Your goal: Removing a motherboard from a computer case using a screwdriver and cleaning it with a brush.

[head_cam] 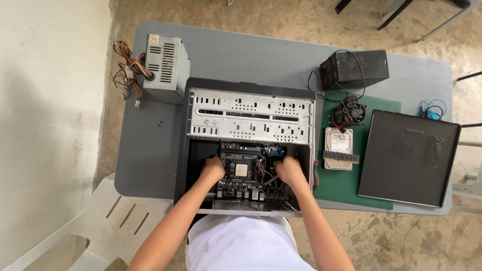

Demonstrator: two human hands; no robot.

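Both hands, left hand and right hand, grip opposite edges of the motherboard inside the open computer case on the surface. Best kept level, clear of the loose cables.

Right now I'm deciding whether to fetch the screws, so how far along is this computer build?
Done: the case lies open, its side panel set aside. In hand: the left hand and right hand grip the motherboard inside it. Left: the power supply, fan, hard drive and memory stick sit outside.
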